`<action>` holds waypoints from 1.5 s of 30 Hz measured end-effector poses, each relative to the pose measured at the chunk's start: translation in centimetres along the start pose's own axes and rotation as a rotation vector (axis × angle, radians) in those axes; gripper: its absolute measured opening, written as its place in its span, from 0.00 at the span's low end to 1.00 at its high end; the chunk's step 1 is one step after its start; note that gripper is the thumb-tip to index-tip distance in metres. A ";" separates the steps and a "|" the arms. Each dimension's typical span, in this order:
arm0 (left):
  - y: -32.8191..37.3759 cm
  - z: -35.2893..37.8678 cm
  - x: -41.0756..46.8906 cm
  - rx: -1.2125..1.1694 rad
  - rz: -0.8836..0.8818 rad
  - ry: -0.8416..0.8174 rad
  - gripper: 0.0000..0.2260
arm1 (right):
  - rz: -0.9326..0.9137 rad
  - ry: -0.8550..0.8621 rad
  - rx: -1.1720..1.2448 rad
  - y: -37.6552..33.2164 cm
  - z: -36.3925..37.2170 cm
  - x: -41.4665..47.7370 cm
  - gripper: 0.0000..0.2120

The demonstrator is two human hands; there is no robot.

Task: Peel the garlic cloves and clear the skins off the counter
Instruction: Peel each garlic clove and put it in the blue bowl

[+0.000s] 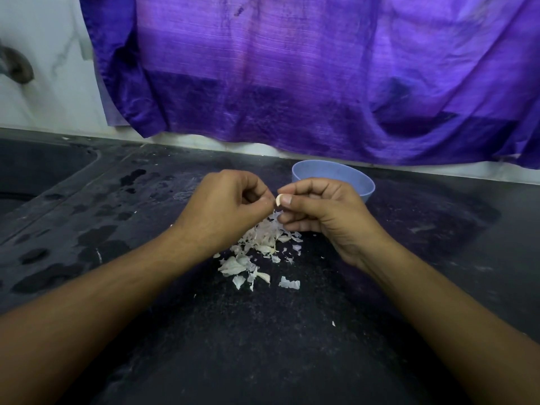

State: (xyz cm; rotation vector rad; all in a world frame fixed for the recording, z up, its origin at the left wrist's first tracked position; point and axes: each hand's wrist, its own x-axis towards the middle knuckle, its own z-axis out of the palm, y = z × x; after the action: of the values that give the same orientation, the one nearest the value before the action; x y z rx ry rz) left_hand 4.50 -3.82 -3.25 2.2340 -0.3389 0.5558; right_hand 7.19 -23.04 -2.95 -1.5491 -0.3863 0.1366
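Observation:
A small pale garlic clove [278,199] is pinched between the thumb and fingers of my right hand [318,211], above the dark counter. My left hand [225,209] is curled right beside it, fingertips meeting at the clove's left side; whether they grip skin or the clove itself is hidden. Below both hands lies a heap of white garlic skins [257,252] on the black counter [263,346]. A blue bowl [358,178] stands just behind my right hand; its contents are hidden.
A purple cloth [292,77] hangs over the wall behind the counter. A dark sink [35,171] is set in at the far left, with wet patches [96,238] beside it. Stray skin bits [333,323] lie nearer me.

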 end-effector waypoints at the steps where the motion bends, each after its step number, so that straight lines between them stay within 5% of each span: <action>1: 0.0 -0.1 0.0 -0.003 -0.001 0.010 0.05 | 0.018 -0.011 0.021 0.0 0.0 0.0 0.07; 18: 0.2 -0.4 -0.1 -0.007 0.082 0.027 0.02 | 0.017 0.010 -0.012 -0.1 0.0 -0.1 0.06; 45: 0.0 -0.2 0.0 -0.114 -0.050 -0.020 0.02 | -0.082 0.047 -0.072 0.1 0.0 0.0 0.06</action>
State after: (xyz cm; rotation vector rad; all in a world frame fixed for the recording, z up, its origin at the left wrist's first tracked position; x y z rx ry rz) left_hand 4.47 -3.68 -3.11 2.1329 -0.3157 0.4760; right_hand 7.18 -23.04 -3.08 -1.6016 -0.4202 0.0228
